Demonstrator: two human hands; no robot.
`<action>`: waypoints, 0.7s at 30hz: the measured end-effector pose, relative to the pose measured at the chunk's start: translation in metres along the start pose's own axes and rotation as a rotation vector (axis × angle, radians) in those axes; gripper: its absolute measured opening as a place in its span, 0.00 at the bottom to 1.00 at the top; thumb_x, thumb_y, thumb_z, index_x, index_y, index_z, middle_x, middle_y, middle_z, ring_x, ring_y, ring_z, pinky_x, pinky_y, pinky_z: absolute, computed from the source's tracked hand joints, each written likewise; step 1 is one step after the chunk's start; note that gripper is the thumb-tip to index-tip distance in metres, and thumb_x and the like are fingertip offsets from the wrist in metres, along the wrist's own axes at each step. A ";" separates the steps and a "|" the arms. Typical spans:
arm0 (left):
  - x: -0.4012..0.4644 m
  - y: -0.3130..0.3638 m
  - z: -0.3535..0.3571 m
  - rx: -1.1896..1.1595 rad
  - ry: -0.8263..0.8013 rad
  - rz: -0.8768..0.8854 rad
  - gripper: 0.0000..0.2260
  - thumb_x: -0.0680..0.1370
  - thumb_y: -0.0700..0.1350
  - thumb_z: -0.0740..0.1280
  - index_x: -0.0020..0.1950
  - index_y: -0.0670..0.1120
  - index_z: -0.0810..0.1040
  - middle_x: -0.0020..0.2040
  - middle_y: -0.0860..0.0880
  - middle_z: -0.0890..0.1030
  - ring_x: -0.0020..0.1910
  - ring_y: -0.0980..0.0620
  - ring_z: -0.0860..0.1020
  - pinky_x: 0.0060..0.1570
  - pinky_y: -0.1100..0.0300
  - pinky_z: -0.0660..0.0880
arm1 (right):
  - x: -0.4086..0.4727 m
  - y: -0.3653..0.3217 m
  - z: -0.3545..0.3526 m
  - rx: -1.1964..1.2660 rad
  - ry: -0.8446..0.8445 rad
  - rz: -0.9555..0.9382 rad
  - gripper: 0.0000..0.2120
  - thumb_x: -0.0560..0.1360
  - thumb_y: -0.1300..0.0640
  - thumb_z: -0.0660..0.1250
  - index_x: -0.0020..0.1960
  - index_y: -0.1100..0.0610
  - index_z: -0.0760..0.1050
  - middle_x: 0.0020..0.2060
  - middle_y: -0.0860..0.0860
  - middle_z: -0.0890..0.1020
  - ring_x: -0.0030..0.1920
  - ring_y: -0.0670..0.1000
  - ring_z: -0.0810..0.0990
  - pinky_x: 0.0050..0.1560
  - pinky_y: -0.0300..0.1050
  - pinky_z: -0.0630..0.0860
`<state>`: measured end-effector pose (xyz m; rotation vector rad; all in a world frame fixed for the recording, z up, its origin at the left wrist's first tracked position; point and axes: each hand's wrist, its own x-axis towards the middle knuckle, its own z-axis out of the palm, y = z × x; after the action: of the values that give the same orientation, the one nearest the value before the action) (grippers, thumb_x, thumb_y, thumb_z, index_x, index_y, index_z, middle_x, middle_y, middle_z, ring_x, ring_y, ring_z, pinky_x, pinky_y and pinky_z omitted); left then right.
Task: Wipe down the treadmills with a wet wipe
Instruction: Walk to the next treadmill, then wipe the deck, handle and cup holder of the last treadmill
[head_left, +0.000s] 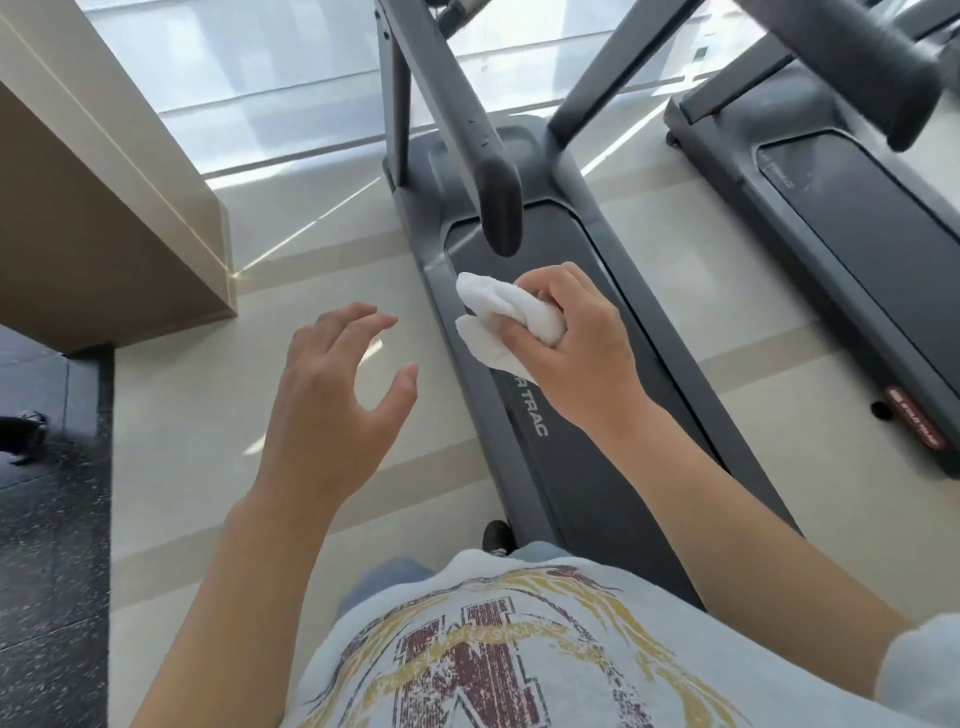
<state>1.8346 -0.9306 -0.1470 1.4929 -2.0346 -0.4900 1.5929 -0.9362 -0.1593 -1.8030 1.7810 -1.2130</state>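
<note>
Left hand (332, 384) hovers over the pale floor (197, 415), fingers spread, loosely curved, holding nothing. Right hand (576, 343) grips bunched white wet wipe (498, 322) above near treadmill (587, 457) deck, below its handrail (488, 171). Second treadmill (857, 234) beyond, to the right.

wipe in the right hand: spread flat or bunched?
Bunched. The white wipe is crumpled into a wad in the right hand, fingers curled round it, loose folds sticking out toward the left hand, which is empty.
</note>
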 end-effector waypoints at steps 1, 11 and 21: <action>0.010 0.001 0.004 0.003 0.000 0.004 0.19 0.81 0.49 0.71 0.71 0.46 0.79 0.70 0.50 0.77 0.69 0.49 0.72 0.67 0.79 0.56 | 0.011 0.005 0.000 0.004 0.019 -0.010 0.12 0.78 0.48 0.74 0.54 0.54 0.78 0.48 0.46 0.78 0.44 0.47 0.77 0.42 0.38 0.74; 0.117 -0.013 0.023 -0.008 -0.079 0.067 0.19 0.80 0.47 0.72 0.71 0.46 0.79 0.70 0.50 0.77 0.70 0.50 0.72 0.68 0.77 0.57 | 0.092 0.037 0.014 -0.019 0.152 0.037 0.11 0.81 0.51 0.72 0.58 0.55 0.77 0.51 0.47 0.75 0.45 0.47 0.76 0.43 0.40 0.74; 0.262 -0.062 0.030 -0.079 -0.214 0.288 0.19 0.80 0.47 0.71 0.71 0.48 0.79 0.70 0.53 0.77 0.71 0.54 0.71 0.68 0.78 0.56 | 0.158 0.053 0.074 -0.162 0.293 0.218 0.12 0.81 0.49 0.71 0.59 0.55 0.76 0.53 0.48 0.73 0.43 0.47 0.75 0.40 0.48 0.77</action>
<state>1.8044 -1.1993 -0.1481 1.1159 -2.3191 -0.6237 1.5909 -1.1166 -0.1893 -1.5199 2.2305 -1.3309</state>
